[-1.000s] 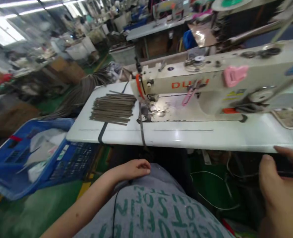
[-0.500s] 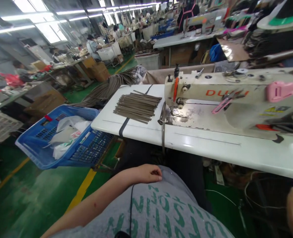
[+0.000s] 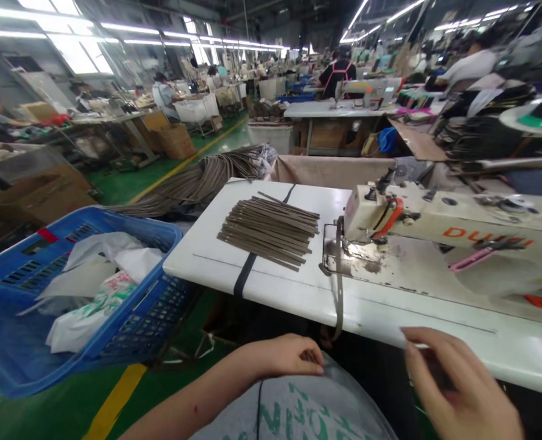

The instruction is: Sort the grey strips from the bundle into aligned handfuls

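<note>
"Biggest?"
"White table (image 3: 399,318), centre to four o'clock. Sewing machine (image 3: 426,226) on it, three; blue basket (image 3: 137,321), eight."
"Brown strips (image 3: 268,231)?"
"Piled on the table, centre."
"Hands?"
"Right hand (image 3: 463,388), four: fingers parted, released. Left hand (image 3: 298,354), six: fingers curled; can't tell if they grasp anything."

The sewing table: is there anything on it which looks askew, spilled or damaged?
No spill is visible. One strip on the far side of the pile lies askew, its end sticking out. A narrow strap droops over the table's front edge. The sewing machine's metal plate has dark patches, perhaps wear.
</note>
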Action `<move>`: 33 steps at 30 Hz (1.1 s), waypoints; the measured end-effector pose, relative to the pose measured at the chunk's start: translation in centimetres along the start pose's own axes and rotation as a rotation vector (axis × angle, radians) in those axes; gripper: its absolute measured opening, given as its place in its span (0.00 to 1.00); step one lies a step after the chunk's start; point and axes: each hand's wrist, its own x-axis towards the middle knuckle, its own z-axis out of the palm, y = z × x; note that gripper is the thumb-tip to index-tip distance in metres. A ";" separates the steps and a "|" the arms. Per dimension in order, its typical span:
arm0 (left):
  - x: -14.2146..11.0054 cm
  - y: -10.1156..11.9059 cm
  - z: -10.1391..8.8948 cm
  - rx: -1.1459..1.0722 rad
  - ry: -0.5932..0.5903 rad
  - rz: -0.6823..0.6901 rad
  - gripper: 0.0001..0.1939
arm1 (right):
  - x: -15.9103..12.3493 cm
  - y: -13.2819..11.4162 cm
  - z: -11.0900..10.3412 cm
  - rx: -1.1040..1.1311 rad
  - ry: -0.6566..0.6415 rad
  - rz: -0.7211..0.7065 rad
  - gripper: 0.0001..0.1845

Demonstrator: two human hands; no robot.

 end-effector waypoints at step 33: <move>-6.0 -0.9 -6.0 -0.574 0.379 0.333 0.16 | 16.2 -11.7 21.4 -0.454 -0.642 -0.428 0.12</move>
